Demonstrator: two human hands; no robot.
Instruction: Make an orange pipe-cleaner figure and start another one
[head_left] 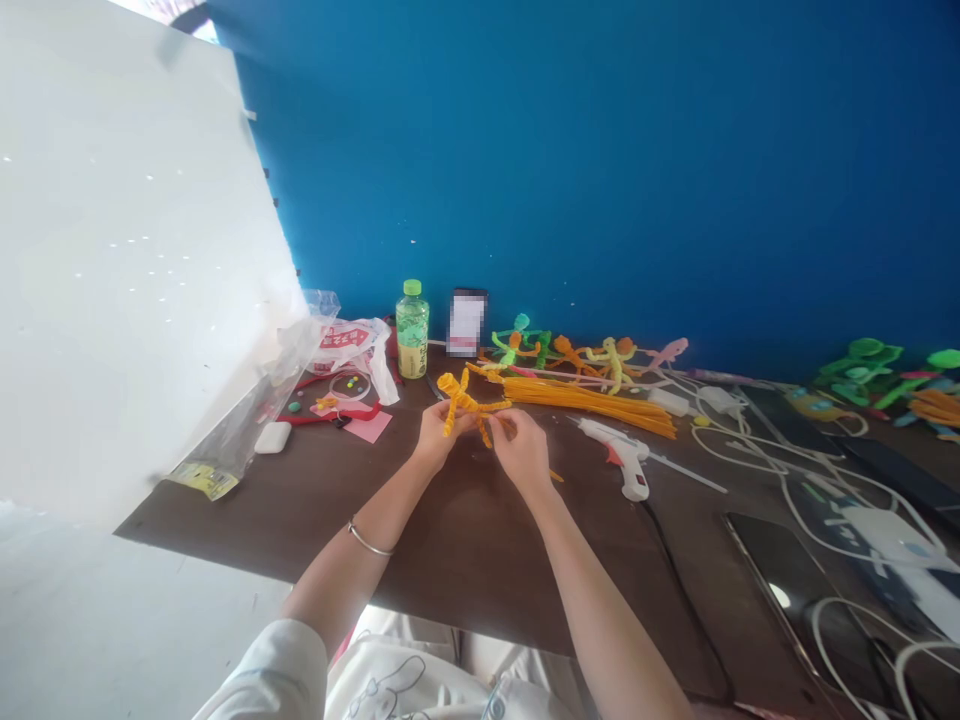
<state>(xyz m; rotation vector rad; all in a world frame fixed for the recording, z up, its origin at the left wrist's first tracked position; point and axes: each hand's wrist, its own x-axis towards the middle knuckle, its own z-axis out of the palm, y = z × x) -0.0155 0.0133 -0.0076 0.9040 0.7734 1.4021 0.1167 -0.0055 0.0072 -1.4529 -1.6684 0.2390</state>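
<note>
An orange pipe-cleaner figure (466, 401) with twisted limbs is held up over the dark table (465, 540). My left hand (441, 432) is closed on its left and lower side. My right hand (520, 446) pinches one of its limbs on the right, thumb and fingers together. A short orange end (556, 476) shows just right of my right hand. Behind the hands lies a bundle of straight orange pipe cleaners (592, 402). My fingers hide part of the figure's lower body.
A white glue gun (628, 462) with a black cord lies right of my hands. A green-capped bottle (412, 332) and an upright phone (466, 325) stand behind. Red-handled pliers (352, 413) are at the left, a dark phone (787, 580) and white cables at the right.
</note>
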